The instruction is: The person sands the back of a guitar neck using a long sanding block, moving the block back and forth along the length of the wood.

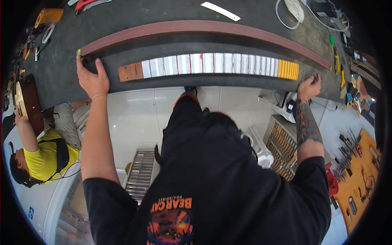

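My left hand is open on the dark bench, thumb and forefinger spread apart. Its forefinger reaches the left end of a long reddish-brown bar, where a small pale green tip shows. Nearer me lies a long, narrow fretboard-like strip covered in white-silver bands with thin dark lines between them. Its left end is bare brown wood with small holes, and yellow bands cover the right end. Just beyond the yellow end, my right hand is at the bench edge, its fingers curled around something too small to make out.
A white flat strip and a cable lie at the far side of the bench. Tools crowd its right end. At left, a person in a yellow shirt handles a guitar-like body. Tool racks stand below.
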Motion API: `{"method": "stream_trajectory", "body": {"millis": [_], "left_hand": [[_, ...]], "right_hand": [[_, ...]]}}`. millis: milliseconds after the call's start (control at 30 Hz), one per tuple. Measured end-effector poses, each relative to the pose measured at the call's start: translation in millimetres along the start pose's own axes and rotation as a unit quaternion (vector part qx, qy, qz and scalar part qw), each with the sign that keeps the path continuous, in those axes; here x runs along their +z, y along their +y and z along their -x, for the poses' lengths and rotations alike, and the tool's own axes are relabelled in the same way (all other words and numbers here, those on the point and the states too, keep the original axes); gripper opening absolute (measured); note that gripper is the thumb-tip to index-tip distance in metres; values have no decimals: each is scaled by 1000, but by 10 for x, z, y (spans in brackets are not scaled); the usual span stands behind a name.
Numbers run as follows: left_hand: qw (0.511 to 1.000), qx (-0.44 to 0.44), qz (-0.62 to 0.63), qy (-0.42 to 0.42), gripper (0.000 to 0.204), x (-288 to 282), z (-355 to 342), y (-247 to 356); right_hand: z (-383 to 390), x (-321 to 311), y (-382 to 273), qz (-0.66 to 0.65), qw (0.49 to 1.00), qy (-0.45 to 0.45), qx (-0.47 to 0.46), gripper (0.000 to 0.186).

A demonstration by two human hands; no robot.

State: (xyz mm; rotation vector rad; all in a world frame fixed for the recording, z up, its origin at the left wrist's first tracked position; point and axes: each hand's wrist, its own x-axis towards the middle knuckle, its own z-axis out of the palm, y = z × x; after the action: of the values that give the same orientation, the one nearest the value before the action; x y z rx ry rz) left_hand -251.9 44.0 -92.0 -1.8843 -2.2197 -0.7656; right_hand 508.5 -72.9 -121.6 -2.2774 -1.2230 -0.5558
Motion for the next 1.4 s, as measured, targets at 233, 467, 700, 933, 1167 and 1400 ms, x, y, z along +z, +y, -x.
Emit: {"method": "stream_trajectory", "body": {"millis": [233, 467, 700, 933, 1167, 1400], "left_hand": [[993, 102, 32, 41, 78, -101, -106, 173], [940, 306, 10, -150, 66, -254, -577, 1119], [919, 283, -2, -274, 49, -72, -620, 1329], [919, 260, 6, -296, 35, -408, -619, 1438], [922, 260, 44, -284, 40, -894, -218, 1427], [924, 246, 33, -292, 36, -890, 91, 1342]], "right_hand": [[-344, -385, -582, 30, 993, 23, -111, 52], [-679, -588, -1431, -124, 916, -259, -280, 56], [-689, -373, -1718, -80, 882, -313, -344, 48], [-861, -551, -1721, -130, 862, -350, -343, 40], [-663, -1215, -1662, -125, 867, -346, -337, 41], [-339, -1200, -1520, -116, 864, -366, -327, 43]]}}
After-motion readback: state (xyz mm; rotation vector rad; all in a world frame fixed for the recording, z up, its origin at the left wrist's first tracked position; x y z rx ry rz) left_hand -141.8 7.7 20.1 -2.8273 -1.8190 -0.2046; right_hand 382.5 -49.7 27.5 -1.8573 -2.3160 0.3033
